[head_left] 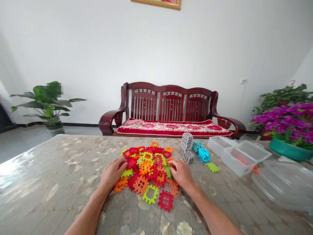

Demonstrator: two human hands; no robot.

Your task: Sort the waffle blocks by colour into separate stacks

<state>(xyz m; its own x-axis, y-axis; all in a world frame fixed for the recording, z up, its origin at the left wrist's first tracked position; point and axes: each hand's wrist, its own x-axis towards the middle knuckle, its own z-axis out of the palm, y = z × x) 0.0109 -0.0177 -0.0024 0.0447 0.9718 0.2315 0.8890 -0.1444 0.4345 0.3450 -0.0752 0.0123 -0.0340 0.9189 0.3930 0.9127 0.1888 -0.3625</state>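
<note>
A loose pile of flat plastic interlocking pieces (145,168) in red, orange and yellow-green lies on the table, some square with window-like openings. My left hand (113,173) rests at the pile's left edge, its fingers bent over the pieces there. At the right edge, my right hand (181,172) touches the pieces with curled fingertips. Whether either hand grips a piece is hidden. Nearest me lie a red square piece (165,200) and a yellow-green square frame (150,187).
Grey stacks (186,142) and blue stacks (203,154) stand right of the pile, near a green piece (213,167). Further right are clear plastic boxes (238,164), clear lids (281,186) and a teal flower pot (290,149). A wooden bench (171,101) stands beyond the table (73,182).
</note>
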